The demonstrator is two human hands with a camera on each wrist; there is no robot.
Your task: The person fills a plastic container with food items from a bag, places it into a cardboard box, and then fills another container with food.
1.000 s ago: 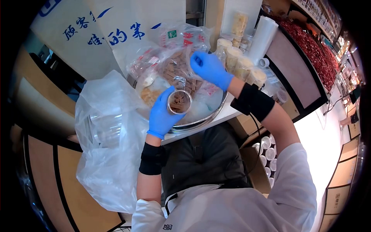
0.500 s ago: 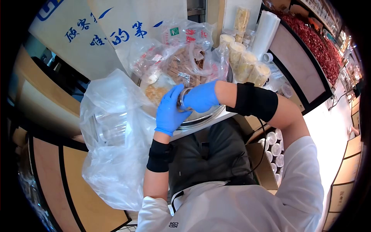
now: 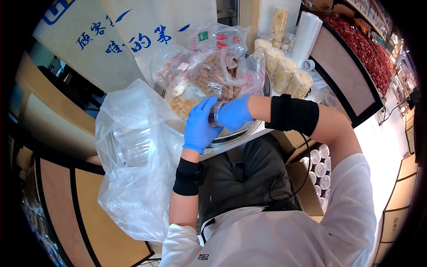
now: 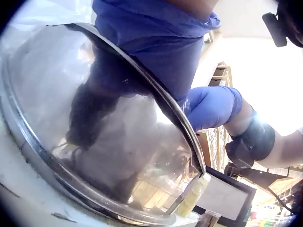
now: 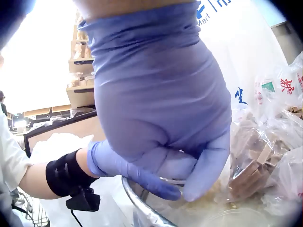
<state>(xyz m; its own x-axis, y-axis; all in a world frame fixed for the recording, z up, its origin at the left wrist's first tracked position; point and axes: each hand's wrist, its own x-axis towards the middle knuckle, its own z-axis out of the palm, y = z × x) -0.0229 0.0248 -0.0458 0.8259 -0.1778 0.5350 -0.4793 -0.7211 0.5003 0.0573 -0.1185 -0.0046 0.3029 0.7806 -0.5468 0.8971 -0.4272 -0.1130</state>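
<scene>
My blue-gloved left hand (image 3: 201, 127) holds a small clear plastic jar (image 3: 213, 114) over the near side of a metal basin (image 4: 75, 189). Brown pieces show dimly through the jar wall. My right hand (image 3: 233, 113), gloved alike, is at the jar's mouth, and its bent fingers (image 5: 194, 175) cover most of the rim in the right wrist view. I cannot tell whether these fingers pinch anything. Past the hands, an open plastic bag of brown flat strips (image 3: 213, 80) lies in the basin, beside a clear bag of pale yellowish bits (image 3: 180, 107).
Filled clear jars (image 3: 284, 71) stand right of the basin near a white plastic roll (image 3: 306, 38). On the left hangs a large translucent bag (image 3: 133, 187) with stacked clear containers inside. Low at right, a cardboard box (image 3: 307, 191) holds several lidded jars. A lettered white panel (image 3: 147, 26) rises behind.
My right hand has come down from above the bag of brown strips to the jar's mouth. The jar, earlier facing up with brown pieces visible, is now mostly covered by both hands.
</scene>
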